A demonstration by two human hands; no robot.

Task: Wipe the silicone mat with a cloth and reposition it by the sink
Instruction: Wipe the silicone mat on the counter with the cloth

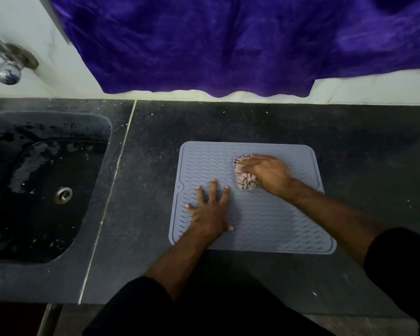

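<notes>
I see the grey mat (252, 214) lying flat on the dark counter (155, 154), well right of the sink (46, 185). My left hand (210, 212) presses flat on the mat's near-left part, fingers spread, gripping nothing. My right hand (269, 173) is curled over a bunched pink cloth (244, 180), pressing it onto the mat's far half, just beyond the left fingertips.
</notes>
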